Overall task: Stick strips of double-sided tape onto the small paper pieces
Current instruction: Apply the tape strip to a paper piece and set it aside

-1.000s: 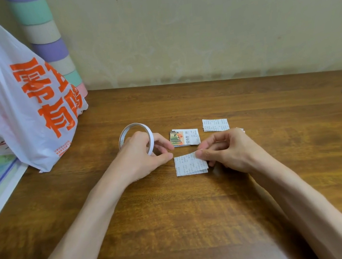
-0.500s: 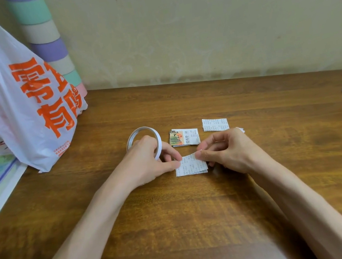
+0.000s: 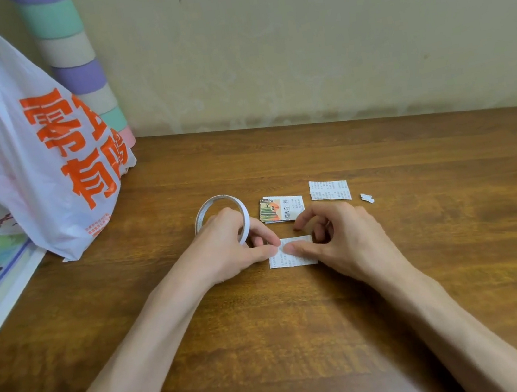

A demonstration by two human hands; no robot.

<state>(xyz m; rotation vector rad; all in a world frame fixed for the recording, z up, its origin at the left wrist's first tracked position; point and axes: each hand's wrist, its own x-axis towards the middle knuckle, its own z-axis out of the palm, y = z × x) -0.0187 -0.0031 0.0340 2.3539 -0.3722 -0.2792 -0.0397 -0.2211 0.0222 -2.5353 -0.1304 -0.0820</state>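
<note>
Two hands meet over one small paper piece (image 3: 292, 258) lying flat on the wooden table (image 3: 336, 334), just above centre frame. Your left hand (image 3: 228, 250) grips the tape roll (image 3: 245, 217) with its fingers curled through the ring, and its thumb and forefinger tips sit at the piece's left edge. Your right hand (image 3: 342, 237) lays its thumb flat on the upper part of the piece. Its other fingers are curled above, and it cannot be told whether they hold a tape end. No strip can be made out against the white paper. Judgement: the step in hand is laying a strip across this piece. Keep the tape taut and low between the hands. Set it parallel to the piece's top edge and rub it down from one end to the other so no air is trapped. Pin the paper before tearing, since so light a piece is likely to lift with the roll. The roll is a thin, narrow white hoop with a wide hollow. The piece is thin, rectangular and printed with fine grey text. Behind it lie a small stack of pieces (image 3: 280, 208) showing orange and green print, a further printed piece (image 3: 329, 189) and a tiny white scrap (image 3: 367, 197). The table is glossy with a strong brown grain. A white plastic bag (image 3: 27, 145) with orange characters stands at upper left.
</note>
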